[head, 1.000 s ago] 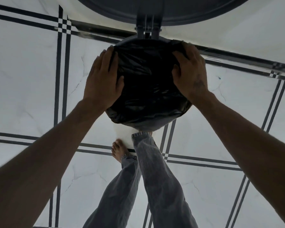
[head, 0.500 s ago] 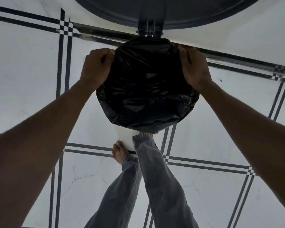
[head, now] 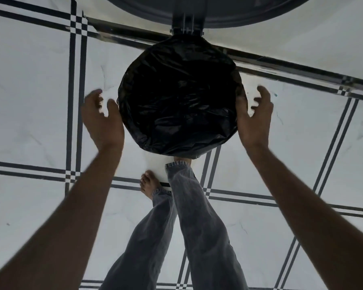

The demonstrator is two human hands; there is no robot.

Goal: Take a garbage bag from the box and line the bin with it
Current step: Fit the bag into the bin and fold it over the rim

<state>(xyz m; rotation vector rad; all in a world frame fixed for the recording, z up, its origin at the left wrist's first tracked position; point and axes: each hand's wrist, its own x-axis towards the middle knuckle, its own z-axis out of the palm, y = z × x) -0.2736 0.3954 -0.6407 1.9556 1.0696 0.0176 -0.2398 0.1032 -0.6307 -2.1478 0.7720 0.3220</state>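
White tiled floor (head: 29, 105) with dark grid lines. Raised lid (head: 208, 9) at 12 o'clock, hinge above the bin. Garbage bag (head: 178, 103) sits centre, stretched over the whole bin mouth. Left hand (head: 102, 120) at 9 o'clock, right hand (head: 254, 116) at 3 — both spread, gripping nothing. Risk — the loose overhang at 6 o'clock may slip inside. A foot (head: 149, 185) stands close below.

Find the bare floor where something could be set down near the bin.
Open tiles lie beyond the left hand and beyond the right hand. Crowded: right around the bag, where both hands flank the rim, and below it, where the feet stand.
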